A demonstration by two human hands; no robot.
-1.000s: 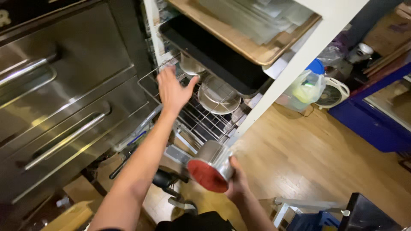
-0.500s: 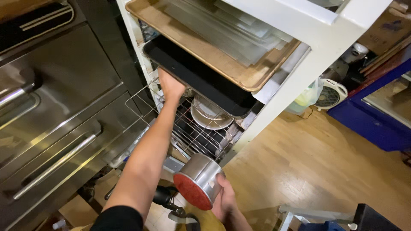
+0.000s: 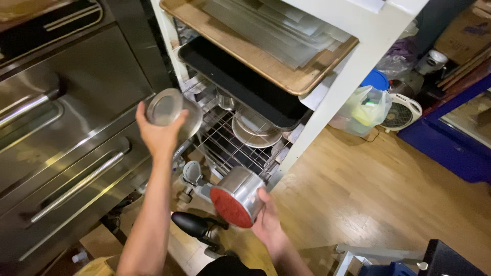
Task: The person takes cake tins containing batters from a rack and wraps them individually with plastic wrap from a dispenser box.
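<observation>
Left hand (image 3: 159, 134) up w/ fingers wrapped round a small round tin (image 3: 165, 107), held in front of the wire rack (image 3: 230, 148). Right hand (image 3: 267, 221) grips a metal can (image 3: 238, 197) from below, red end twd camera.

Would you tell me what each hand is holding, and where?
Left hand: round pan, by its rim. Right hand: tin, by its side.
</observation>
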